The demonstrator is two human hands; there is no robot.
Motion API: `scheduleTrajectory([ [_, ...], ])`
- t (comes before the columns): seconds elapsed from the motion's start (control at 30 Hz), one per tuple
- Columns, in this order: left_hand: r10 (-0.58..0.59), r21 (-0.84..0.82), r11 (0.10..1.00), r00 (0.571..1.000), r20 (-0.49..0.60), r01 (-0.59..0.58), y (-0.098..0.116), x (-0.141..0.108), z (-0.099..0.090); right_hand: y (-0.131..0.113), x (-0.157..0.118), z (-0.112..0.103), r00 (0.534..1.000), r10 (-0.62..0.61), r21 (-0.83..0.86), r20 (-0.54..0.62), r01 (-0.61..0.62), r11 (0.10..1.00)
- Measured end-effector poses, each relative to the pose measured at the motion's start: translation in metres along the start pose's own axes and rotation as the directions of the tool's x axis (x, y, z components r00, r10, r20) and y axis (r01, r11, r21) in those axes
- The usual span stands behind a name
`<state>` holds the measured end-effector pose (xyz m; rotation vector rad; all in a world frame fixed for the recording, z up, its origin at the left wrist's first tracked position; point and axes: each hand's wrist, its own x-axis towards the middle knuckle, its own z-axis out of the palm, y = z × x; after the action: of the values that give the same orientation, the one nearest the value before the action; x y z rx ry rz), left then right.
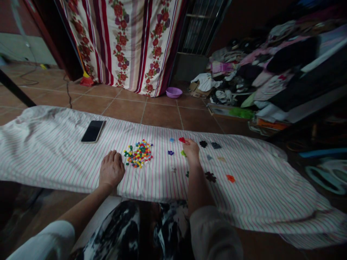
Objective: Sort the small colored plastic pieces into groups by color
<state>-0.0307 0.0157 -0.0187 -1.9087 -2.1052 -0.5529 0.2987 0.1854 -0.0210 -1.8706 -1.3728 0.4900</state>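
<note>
A mixed heap of small coloured pieces (pixel 139 154) lies on the striped cloth (pixel 157 180). Just left of it my left hand (pixel 111 169) rests on the cloth, fingers curled and pressed together; whatever may be under them is hidden. My right hand (pixel 191 148) reaches to the small red pile (pixel 181 139), its fingertips closed at the pile's right edge. Below those fingertips is a lime green pile (pixel 183 153), partly covered by the hand. Around it lie light blue (pixel 171 139), purple (pixel 170 152), black (pixel 203 144) and brown (pixel 210 176) piles.
A phone (pixel 93 131) lies on the cloth at the left. Further right are dark grey (pixel 216 145), beige (pixel 221 159) and orange (pixel 230 178) piles. A purple basin (pixel 174 92) and heaped clothes (pixel 244 68) are beyond the cloth.
</note>
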Motion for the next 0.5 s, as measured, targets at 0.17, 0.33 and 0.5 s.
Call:
scheduleTrajectory([
  [0.17, 0.003, -0.013, 1.0, 1.0, -0.013, -0.003, -0.001, -0.001, 0.001, 0.0, -0.001, -0.002, 0.998, -0.011, 0.009, -0.055, 0.011, 1.0],
  [0.33, -0.002, -0.011, 1.0, 1.0, 0.015, 0.002, 0.0, 0.0, 0.0, 0.003, 0.002, 0.002, 0.999, 0.011, 0.064, -0.036, -0.009, 0.998],
  [0.5, -0.003, -0.01, 1.0, 1.0, 0.011, 0.003, 0.0, 0.0, 0.0, 0.014, 0.005, 0.009, 0.999, 0.0, 0.107, -0.037, 0.004, 0.994],
])
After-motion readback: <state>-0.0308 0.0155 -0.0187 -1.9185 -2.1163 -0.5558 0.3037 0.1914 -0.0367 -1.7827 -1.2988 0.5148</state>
